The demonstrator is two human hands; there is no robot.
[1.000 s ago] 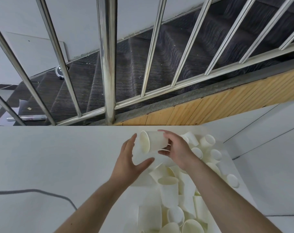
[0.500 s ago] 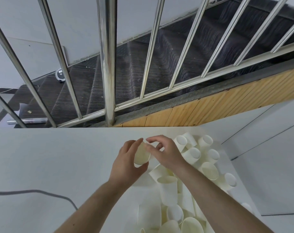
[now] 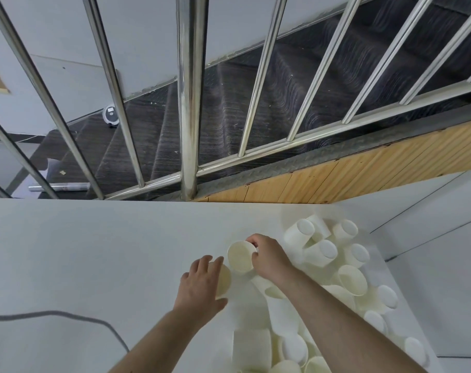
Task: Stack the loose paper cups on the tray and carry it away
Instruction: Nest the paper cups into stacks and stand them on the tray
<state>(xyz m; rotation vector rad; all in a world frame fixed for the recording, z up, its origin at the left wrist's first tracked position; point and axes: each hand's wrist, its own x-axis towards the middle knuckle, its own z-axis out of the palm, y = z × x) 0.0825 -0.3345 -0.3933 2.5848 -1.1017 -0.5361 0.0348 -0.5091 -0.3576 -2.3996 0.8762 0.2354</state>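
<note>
Many cream paper cups [image 3: 320,253] lie loose, on their sides or upside down, over the right part of the white table. The white tray [image 3: 249,305] beneath them is hard to tell from the table top. My right hand [image 3: 270,258] pinches the rim of one cup [image 3: 239,257], whose open mouth faces me. Just left of it, my left hand [image 3: 202,285] curls over a second cup [image 3: 225,278], which is mostly hidden under its fingers. The two held cups are close together but apart.
A steel railing [image 3: 188,103] stands right behind the table's far edge, with dark stairs below it. A grey cable [image 3: 67,314] runs across the table at the left. The table's right edge [image 3: 406,300] drops to a grey floor.
One second ago my right hand held a cup on its side. Both hands then met on it. Now the hands are lower and each holds a separate cup.
</note>
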